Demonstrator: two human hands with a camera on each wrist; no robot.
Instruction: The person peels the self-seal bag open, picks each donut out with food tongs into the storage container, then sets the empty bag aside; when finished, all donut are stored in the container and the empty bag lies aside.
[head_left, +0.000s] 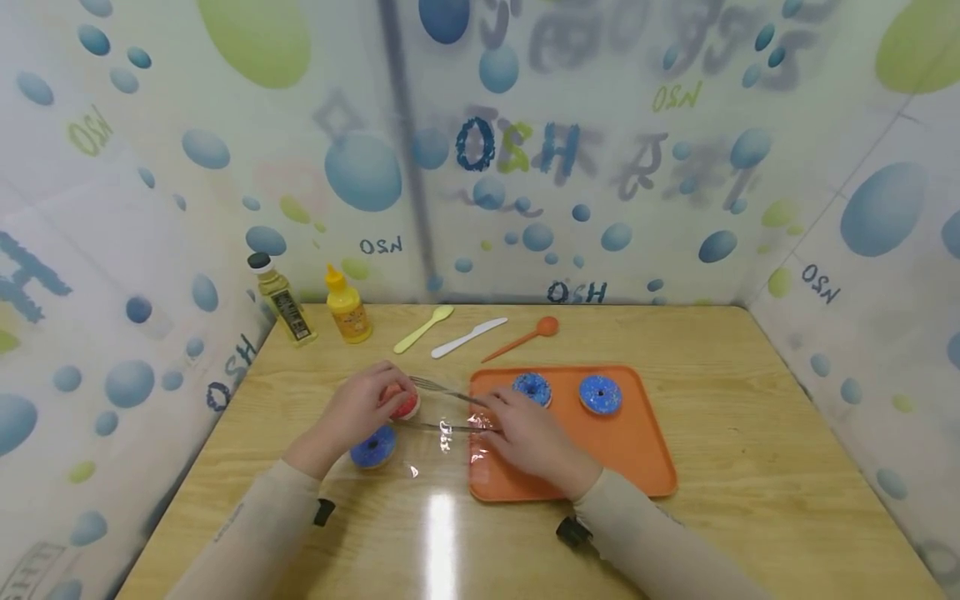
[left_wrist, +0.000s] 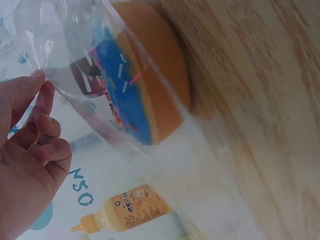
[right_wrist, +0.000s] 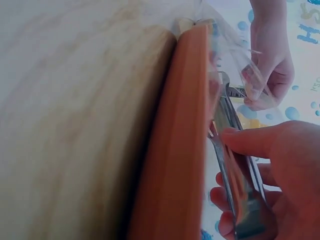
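Observation:
My left hand [head_left: 358, 410] pinches the edge of a clear plastic bag [left_wrist: 42, 30] between thumb and fingertip. Through the plastic in the left wrist view shows a blue-iced doughnut [left_wrist: 117, 70] with sprinkles. Beside the left hand in the head view, a red-iced doughnut [head_left: 409, 407] is partly covered by the fingers, with the blue doughnut [head_left: 362, 454] just in front of it. My right hand [head_left: 534, 437] holds metal tongs [right_wrist: 250, 212] over the tray's left edge. The tongs' arms are spread and point left, their tips close to the red doughnut.
Under the right hand lies an orange tray [head_left: 600, 467] bearing two blue doughnuts [head_left: 591, 405]. Behind, a yellow-green spoon [head_left: 422, 332], a white knife [head_left: 468, 338] and an orange spoon [head_left: 547, 326] lie in a row. An oil bottle [head_left: 285, 304] and a yellow squeeze bottle [head_left: 349, 318] stand at back left.

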